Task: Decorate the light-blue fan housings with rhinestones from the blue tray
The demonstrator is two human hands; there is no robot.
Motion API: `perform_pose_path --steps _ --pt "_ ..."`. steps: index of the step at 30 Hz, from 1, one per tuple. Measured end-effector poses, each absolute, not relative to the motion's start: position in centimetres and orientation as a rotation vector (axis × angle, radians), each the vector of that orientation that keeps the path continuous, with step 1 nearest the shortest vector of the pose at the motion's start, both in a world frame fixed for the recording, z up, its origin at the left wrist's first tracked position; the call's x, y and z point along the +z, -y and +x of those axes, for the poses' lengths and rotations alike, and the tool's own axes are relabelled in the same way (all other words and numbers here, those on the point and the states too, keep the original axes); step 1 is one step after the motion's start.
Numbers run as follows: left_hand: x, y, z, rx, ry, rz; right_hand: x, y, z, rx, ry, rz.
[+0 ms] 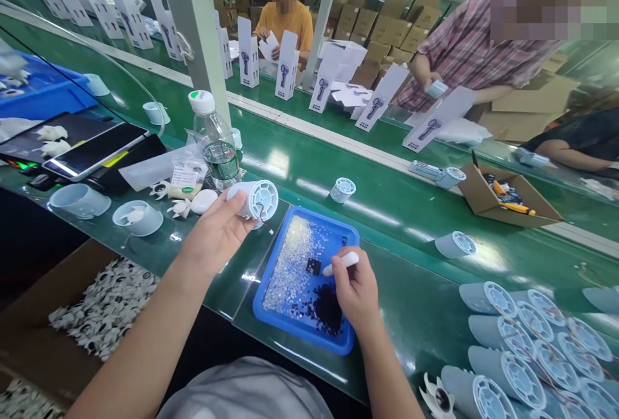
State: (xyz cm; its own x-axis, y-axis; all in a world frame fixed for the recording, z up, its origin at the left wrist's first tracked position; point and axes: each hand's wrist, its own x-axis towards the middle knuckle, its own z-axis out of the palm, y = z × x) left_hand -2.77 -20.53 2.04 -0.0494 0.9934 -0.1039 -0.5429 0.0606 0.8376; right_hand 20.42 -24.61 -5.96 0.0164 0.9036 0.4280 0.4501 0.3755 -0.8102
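Observation:
My left hand (213,235) grips a light-blue fan housing (264,198), its spoked round end tilted towards the upper right. Thin wires with a small white plug dangle from that end. Closed around a white pen-like tool (350,258), my right hand (360,293) hovers over the right side of a blue tray (265,300). The tool's tip points left, near a small black square (314,266). Inside the tray, tiny clear pieces (294,245) spread along the left, and a pile of tiny black pieces (327,309) lies at the lower right.
Many wired housings (517,377) crowd the right, beside a white fan blade (438,398). A water bottle (213,142) and phone (97,151) stand left. Single housings sit on the green belt (290,161). Across it, people handle white boxes (287,74). A carton of blades (106,303) sits below left.

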Motion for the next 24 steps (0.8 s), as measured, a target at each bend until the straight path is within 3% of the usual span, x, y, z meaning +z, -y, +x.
perform_pose_path --steps 12,17,24 --pt "1.4 20.7 -2.3 1.291 -0.829 0.545 -4.4 24.8 19.6 0.507 1.760 -1.263" --pt "1.0 21.3 -1.2 1.214 -0.850 0.618 -2.9 26.4 17.6 0.419 1.351 -1.175" --pt "1.7 22.3 -0.1 1.192 -0.902 0.688 -1.1 27.4 15.5 0.594 1.166 -0.962"
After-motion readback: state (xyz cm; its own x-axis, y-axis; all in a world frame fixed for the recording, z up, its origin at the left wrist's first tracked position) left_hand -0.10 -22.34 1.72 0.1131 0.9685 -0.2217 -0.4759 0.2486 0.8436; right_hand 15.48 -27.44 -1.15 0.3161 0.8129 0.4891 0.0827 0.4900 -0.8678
